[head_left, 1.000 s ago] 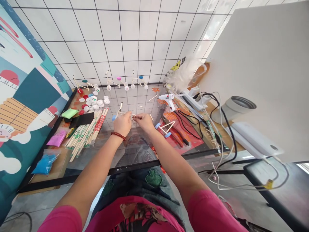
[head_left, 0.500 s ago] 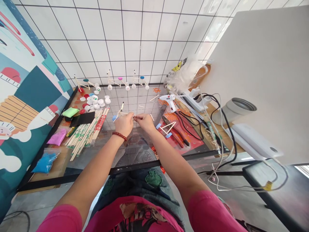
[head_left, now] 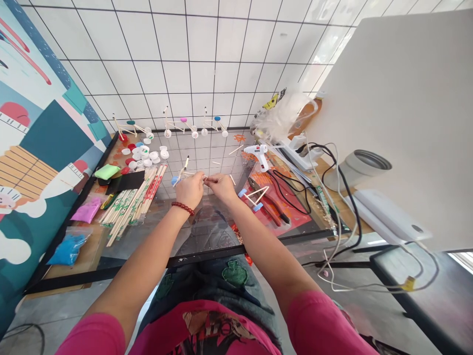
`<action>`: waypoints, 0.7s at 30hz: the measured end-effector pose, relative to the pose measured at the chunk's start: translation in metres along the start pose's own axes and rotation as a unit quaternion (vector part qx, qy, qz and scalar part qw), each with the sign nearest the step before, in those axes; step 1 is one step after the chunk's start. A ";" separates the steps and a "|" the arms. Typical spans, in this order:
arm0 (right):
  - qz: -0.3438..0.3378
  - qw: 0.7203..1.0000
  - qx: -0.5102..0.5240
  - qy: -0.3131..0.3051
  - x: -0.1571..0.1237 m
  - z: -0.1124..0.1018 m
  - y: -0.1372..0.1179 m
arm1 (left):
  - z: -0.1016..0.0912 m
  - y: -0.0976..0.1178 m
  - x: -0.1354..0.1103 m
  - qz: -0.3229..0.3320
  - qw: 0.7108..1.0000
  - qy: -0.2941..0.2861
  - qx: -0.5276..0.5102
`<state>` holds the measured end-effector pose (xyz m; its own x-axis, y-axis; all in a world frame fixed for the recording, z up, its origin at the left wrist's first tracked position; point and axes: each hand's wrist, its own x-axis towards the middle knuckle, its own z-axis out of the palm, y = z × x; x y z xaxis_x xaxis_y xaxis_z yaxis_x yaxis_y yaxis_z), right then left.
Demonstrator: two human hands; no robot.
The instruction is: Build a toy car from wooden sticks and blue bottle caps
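Note:
My left hand (head_left: 190,190) is closed around a small model made of thin wooden sticks (head_left: 183,171) with a blue bottle cap at its left end, held above the glass table (head_left: 207,231). My right hand (head_left: 221,186) pinches the right end of the same stick model, fingertips meeting those of the left hand. A red bead bracelet sits on my left wrist. What exactly lies between the fingertips is too small to make out.
A white glue gun (head_left: 258,154) stands to the right, beside pliers (head_left: 268,199) and another stick piece with blue caps (head_left: 253,196). Wrapped chopsticks (head_left: 133,202) and loose bottle caps (head_left: 142,154) lie to the left. Three finished stick models (head_left: 181,125) line the tiled wall. Cables (head_left: 332,197) trail right.
Both hands have stayed together on the stick model with only tiny finger shifts; the view has barely moved.

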<state>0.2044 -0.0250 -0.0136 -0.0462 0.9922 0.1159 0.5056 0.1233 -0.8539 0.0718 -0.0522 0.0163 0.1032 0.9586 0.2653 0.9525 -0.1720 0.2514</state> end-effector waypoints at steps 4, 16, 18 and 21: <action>0.002 1.000 -0.003 -0.002 0.000 -0.001 0.000 | 0.000 0.000 0.000 0.002 1.000 -0.002 -0.001; 0.007 1.000 -0.003 0.000 0.000 -0.001 0.000 | 0.000 0.001 -0.001 -0.002 1.000 -0.009 0.003; 0.006 1.000 -0.006 0.003 -0.001 -0.001 0.000 | 0.001 0.001 -0.001 0.000 1.000 -0.006 0.002; 0.005 1.000 -0.010 0.004 -0.001 -0.001 0.000 | 0.001 0.000 0.000 0.002 1.000 -0.002 -0.003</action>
<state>0.2054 -0.0260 -0.0127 -0.0335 0.9932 0.1111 0.5231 0.1122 -0.8448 0.0722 -0.0519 0.0151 0.1081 0.9589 0.2625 0.9501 -0.1774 0.2567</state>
